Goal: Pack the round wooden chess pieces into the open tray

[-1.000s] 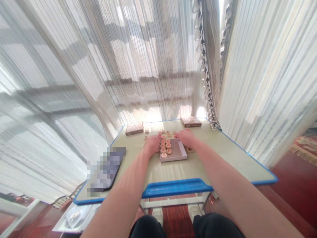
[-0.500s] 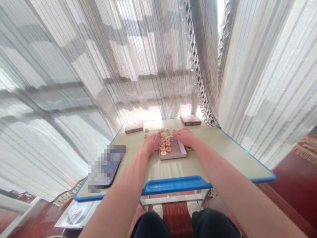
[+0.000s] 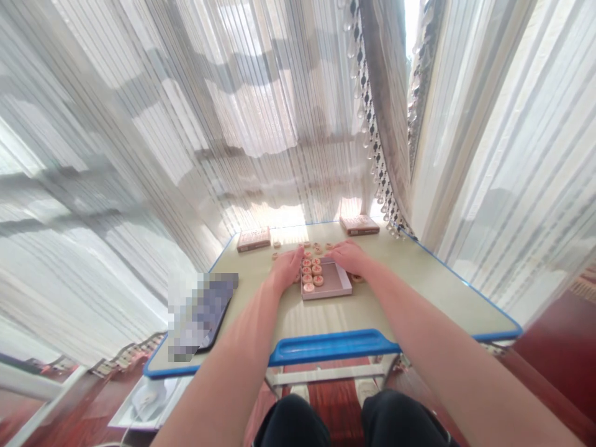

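A shallow open box (image 3: 336, 287) lies on the table in front of me. Inside it, along the left side, round wooden Chinese chess pieces (image 3: 318, 280) with red characters stand in two columns. My left hand (image 3: 287, 269) rests against the box's left side, fingers stretched forward by the far left corner. At the far right corner, my right hand (image 3: 348, 253) bends its fingers down and inward; whatever lies under the fingertips is hidden. A loose chess piece (image 3: 357, 279) shows beside the box below the right hand, partly covered.
More loose pieces (image 3: 318, 249) lie beyond the box. Two flat boxes stand at the back, one box (image 3: 254, 239) left and one box (image 3: 359, 225) right. A blurred tablet-like device (image 3: 205, 316) lies on the left. A blue tray ledge (image 3: 333, 346) forms the front edge.
Both hands keep almost the same place at the box. The view has shifted slightly; no piece has visibly moved.
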{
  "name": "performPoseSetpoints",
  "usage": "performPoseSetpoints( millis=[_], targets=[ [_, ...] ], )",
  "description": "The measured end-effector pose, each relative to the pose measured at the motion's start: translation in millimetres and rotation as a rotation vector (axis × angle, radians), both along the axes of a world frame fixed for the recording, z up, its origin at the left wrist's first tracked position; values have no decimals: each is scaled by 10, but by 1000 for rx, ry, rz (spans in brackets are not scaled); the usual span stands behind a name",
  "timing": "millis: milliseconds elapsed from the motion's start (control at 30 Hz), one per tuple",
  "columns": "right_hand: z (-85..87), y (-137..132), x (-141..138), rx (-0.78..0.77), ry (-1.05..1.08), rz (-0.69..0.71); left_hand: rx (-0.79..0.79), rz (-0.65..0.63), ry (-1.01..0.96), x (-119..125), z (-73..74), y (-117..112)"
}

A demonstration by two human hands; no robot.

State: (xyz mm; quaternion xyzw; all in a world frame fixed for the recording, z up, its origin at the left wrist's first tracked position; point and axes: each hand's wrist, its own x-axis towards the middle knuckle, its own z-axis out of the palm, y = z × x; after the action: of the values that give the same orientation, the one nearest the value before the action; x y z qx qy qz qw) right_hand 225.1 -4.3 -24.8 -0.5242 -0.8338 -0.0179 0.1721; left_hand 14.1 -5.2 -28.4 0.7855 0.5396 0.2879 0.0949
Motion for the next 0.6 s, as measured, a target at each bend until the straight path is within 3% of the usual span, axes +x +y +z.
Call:
performPoseSetpoints(
  millis=[167, 300, 467, 600],
  targets=[
    [134, -158, 0, 35, 132, -54, 61, -13, -106, -6, -30, 19],
    [219, -459, -36, 137, 295, -10, 115, 103, -45, 11, -30, -2],
    [40, -747, -88, 175, 330, 49, 137, 73, 64, 49, 29, -67],
    [-84, -778, -66, 104, 277, -44, 132, 98, 85, 59, 57, -144]
  ],
)
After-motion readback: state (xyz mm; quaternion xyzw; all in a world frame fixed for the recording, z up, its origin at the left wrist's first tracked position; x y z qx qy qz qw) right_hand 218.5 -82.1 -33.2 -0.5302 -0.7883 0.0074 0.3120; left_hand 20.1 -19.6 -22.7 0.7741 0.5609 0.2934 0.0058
